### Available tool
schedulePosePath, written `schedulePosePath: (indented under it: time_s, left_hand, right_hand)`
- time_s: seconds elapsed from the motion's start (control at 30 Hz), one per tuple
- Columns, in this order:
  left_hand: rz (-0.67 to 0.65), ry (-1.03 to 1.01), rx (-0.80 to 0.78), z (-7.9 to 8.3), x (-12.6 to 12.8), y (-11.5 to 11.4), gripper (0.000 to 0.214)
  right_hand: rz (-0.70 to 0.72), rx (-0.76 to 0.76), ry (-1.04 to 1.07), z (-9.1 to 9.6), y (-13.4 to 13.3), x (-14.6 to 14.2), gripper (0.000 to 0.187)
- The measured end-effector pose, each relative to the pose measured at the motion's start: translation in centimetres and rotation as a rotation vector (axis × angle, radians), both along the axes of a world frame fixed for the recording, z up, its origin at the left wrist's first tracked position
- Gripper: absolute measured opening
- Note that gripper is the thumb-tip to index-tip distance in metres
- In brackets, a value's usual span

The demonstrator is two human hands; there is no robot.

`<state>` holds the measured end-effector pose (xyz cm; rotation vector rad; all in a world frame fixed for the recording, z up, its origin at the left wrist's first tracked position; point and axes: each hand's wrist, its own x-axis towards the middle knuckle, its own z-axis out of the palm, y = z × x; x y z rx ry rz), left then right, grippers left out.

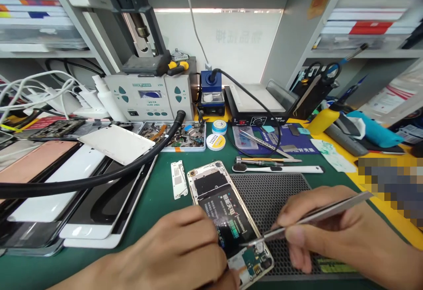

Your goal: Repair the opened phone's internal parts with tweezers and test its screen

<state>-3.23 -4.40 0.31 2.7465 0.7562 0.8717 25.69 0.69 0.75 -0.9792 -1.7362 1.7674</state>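
An opened phone (pixel 236 193), its back cover off, lies tilted on the dark perforated mat. Its black battery (pixel 228 219) and a green circuit board (pixel 254 259) at the near end are exposed. My left hand (pixel 185 246) has its fingers curled over the phone's left edge and grips it; the fingertips are partly hidden. Between thumb and fingers of my right hand (pixel 330 237) are metal tweezers (pixel 317 215). Their tips reach the seam between battery and board. A small white cover plate (pixel 179 180) lies left of the phone's top.
Several phones and panels (pixel 89 210) are stacked at left, crossed by a thick black hose (pixel 132 175). Behind stand a soldering station (pixel 148 98), a tray of small parts (pixel 191 138), a round tin (pixel 216 141) and a heating plate (pixel 254 105). A brush (pixel 280 169) lies beyond the mat (pixel 277 193).
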Motion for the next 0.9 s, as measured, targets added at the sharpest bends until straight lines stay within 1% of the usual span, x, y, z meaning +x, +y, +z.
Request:
schedulePosePath:
  time_s: [0.03, 0.07, 0.13, 0.17, 0.2, 0.23, 0.27, 0.33, 0.43, 0.53, 0.63, 0.7, 0.77, 0.83, 0.87, 0.9]
  left_hand:
    - [-0.001, -0.032, 0.069, 0.1, -0.1, 0.1, 0.024]
    - [0.005, -0.058, 0.119, 0.1, -0.3, 0.3, 0.022]
    - [0.012, -0.124, 0.199, 0.2, -0.4, 0.5, 0.019]
    - [0.038, -0.153, 0.231, 0.3, -0.3, 0.5, 0.019]
    - [0.066, -0.178, 0.27, 0.5, -0.2, 0.5, 0.019]
    - [0.103, -0.193, 0.313, 0.7, 0.1, 0.4, 0.017]
    - [0.142, -0.202, 0.361, 0.9, 0.6, 0.2, 0.015]
    - [0.218, -0.193, 0.455, 1.4, 1.8, -0.4, 0.015]
    - [0.295, -0.147, 0.566, 2.0, 4.0, -1.3, 0.026]
    - [0.31, -0.125, 0.647, 2.3, 5.2, -1.6, 0.018]
    - [0.343, -0.145, 0.66, 2.3, 5.1, -1.4, 0.008]
    - [0.363, -0.173, 0.632, 2.2, 4.4, -1.2, 0.009]
    - [0.382, -0.209, 0.563, 1.9, 3.5, -1.1, 0.016]
    - [0.398, -0.252, 0.439, 1.7, 2.5, -1.3, 0.018]
    - [0.403, -0.27, 0.359, 1.6, 2.0, -1.4, 0.016]
    - [0.405, -0.283, 0.271, 1.5, 1.5, -1.7, 0.013]
  right_hand:
    - [-0.04, 0.128, -0.031, 0.4, -0.2, -0.2, 0.004]
    - [-0.062, 0.302, -0.06, 0.7, -0.5, -0.5, 0.006]
    - [-0.086, 0.702, -0.103, 1.2, -1.2, -0.9, 0.015]
    - [-0.097, 0.888, -0.106, 1.4, -1.6, -1.1, 0.021]
    - [-0.133, 1.031, -0.101, 1.4, -1.9, -1.3, 0.026]
    - [-0.183, 1.138, -0.064, 1.4, -2.2, -1.5, 0.028]
    - [-0.224, 1.187, -0.045, 1.3, -2.5, -1.7, 0.027]
    - [-0.303, 1.232, -0.062, 1.2, -3.1, -2.3, 0.023]
    - [-0.366, 1.221, -0.118, 1.5, -4.1, -3.5, 0.018]
    - [-0.329, 1.126, -0.131, 2.6, -4.9, -5.1, 0.017]
    - [-0.282, 1.004, -0.123, 4.3, -5.3, -6.5, 0.018]
    - [-0.211, 0.937, -0.105, 5.5, -5.4, -6.9, 0.015]
    - [-0.085, 0.877, -0.094, 6.7, -5.2, -6.6, 0.015]
    - [0.045, 0.815, -0.102, 7.7, -4.6, -5.8, 0.035]
    - [0.077, 0.782, -0.111, 7.9, -4.0, -5.2, 0.04]
    - [0.079, 0.759, -0.114, 8.0, -3.3, -4.6, 0.037]
